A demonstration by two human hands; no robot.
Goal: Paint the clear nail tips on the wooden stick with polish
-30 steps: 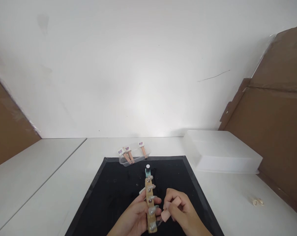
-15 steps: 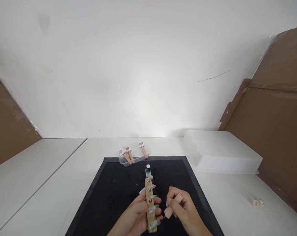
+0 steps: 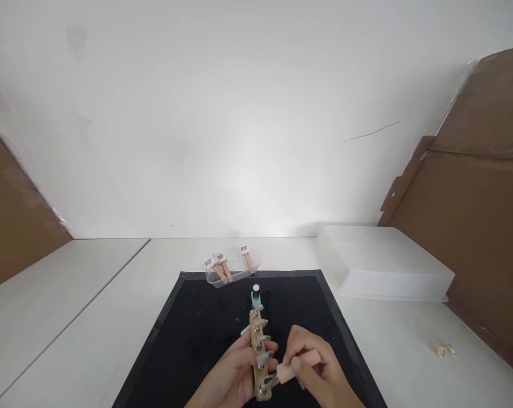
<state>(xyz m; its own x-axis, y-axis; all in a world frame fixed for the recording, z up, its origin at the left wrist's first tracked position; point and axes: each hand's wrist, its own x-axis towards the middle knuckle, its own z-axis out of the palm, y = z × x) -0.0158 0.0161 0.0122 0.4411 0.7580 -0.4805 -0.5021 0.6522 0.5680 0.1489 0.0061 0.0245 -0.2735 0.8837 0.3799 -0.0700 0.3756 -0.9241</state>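
A narrow wooden strip [image 3: 257,351] with several clear nail-shaped tips on round metal studs is gripped by my left hand [image 3: 235,371], its thumb and fingers wrapped around the sides. My right hand [image 3: 318,368] pinches a pink handle [image 3: 287,372]. The handle's thin end touches or lies just over the lowest clear tip [image 3: 268,382], near the bottom of the strip; its exact contact is too small to tell. Beyond the strip's upper end stands a small teal bottle [image 3: 256,297] with a black and white cap.
A black mat [image 3: 205,323] lies under the hands. At its back edge, a clear tray [image 3: 237,276] holds pink-handled items with white labels. A white box [image 3: 386,263] sits at the right, with small beige rings [image 3: 442,351] nearer. Brown cardboard [image 3: 473,226] borders the right side.
The pink handle in my right hand has moved left and tilted flatter, its end now at the lowest clear tip. My left hand and the strip have barely shifted.
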